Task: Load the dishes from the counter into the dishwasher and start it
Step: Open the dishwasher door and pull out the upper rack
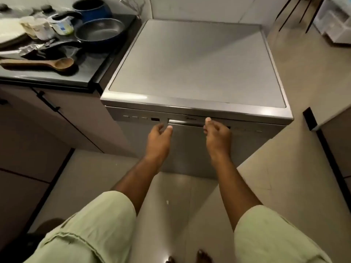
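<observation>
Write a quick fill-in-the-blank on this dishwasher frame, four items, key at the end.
1. The dishwasher door is ___.
2. The left hand and right hand both reach toward the dishwasher's ___.
3. On the counter, the utensil nearest its front edge is a wooden ___.
4. The pot behind the frying pan is ___ in colour.
Missing words: closed; handle; spoon; blue.
</observation>
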The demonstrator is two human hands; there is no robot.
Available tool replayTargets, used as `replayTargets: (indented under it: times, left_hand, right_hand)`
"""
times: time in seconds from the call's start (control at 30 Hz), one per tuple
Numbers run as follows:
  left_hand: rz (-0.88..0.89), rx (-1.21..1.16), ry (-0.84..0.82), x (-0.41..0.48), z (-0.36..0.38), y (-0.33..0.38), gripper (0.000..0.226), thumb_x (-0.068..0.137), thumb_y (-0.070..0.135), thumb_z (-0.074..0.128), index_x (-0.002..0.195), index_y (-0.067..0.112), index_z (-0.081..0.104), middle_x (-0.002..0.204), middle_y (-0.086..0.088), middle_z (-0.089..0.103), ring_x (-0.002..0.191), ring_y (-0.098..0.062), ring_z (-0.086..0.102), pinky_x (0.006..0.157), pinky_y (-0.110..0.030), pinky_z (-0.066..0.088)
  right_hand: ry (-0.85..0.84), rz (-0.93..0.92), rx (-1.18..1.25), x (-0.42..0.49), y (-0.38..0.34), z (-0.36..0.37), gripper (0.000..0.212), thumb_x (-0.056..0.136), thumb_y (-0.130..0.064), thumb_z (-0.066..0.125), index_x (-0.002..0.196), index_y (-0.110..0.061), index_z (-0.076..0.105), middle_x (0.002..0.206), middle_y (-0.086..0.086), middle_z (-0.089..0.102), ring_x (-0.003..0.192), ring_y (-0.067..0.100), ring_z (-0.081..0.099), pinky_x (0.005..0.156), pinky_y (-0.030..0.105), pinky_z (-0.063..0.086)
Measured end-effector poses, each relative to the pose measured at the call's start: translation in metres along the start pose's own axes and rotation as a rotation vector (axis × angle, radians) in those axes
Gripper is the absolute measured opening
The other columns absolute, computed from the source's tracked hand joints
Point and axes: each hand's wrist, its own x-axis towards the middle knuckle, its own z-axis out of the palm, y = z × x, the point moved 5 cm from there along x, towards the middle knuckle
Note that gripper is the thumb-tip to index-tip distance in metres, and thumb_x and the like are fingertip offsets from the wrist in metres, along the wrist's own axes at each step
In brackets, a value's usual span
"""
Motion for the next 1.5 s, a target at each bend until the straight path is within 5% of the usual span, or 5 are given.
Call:
replayTargets:
  times: [0.6,1.03,1.27,1.4,1.5]
  left_hand:
    - [-0.210,-0.679,-0.283,0.075,0.064,-0.019,0.056,0.090,0.033,0.065,0.138,0.006,0.055,0.125,-0.013,0.066,0.123,-0.027,0.060,0.110,-0.036,0.044]
    - [-0.196,-0.614,-0.179,0.085,0.075,-0.032,0.063,0.089,0.038,0.066,0.135,-0.001,0.046,0.121,-0.018,0.067,0.110,-0.028,0.066,0.096,-0.035,0.055]
    - [-0.265,-0.055,-0.148,0.053,0.045,-0.030,0.054,0.088,0.058,0.063,0.112,0.010,0.063,0.101,-0.009,0.071,0.087,-0.023,0.068,0.085,-0.039,0.057]
    - [0.221,1.052,0.166,0.055,-0.008,0.006,0.078,0.066,0.092,0.051,0.077,0.016,0.064,0.079,-0.006,0.069,0.075,-0.027,0.066,0.070,-0.036,0.054]
    - [0.433,1.182,0.229,0.043,-0.008,0.023,0.071,0.072,0.079,0.062,0.103,0.015,0.057,0.099,-0.007,0.063,0.094,-0.028,0.061,0.077,-0.043,0.052]
  right_hand:
    - [-0.052,0.375,0.816,0.044,0.050,0.064,0.033,0.092,-0.046,0.059,0.108,-0.017,0.062,0.126,0.018,0.061,0.099,0.025,0.065,0.083,0.033,0.057]
    - [0.049,0.312,0.649,0.042,0.047,0.072,0.031,0.094,-0.052,0.053,0.097,-0.021,0.054,0.102,0.006,0.066,0.103,0.027,0.066,0.091,0.047,0.055]
    - [0.038,0.403,0.267,0.015,0.057,0.051,0.046,0.082,-0.056,0.069,0.093,-0.012,0.060,0.095,0.010,0.068,0.088,0.027,0.067,0.080,0.048,0.058]
    - [0.217,-0.061,-0.613,0.008,0.029,0.004,0.046,0.076,-0.061,0.072,0.071,-0.017,0.058,0.076,0.005,0.068,0.070,0.024,0.066,0.058,0.031,0.048]
    - [0.298,-0.438,-0.689,0.002,0.005,-0.007,0.026,0.078,-0.032,0.081,0.092,-0.016,0.068,0.096,0.007,0.070,0.090,0.029,0.065,0.078,0.042,0.052]
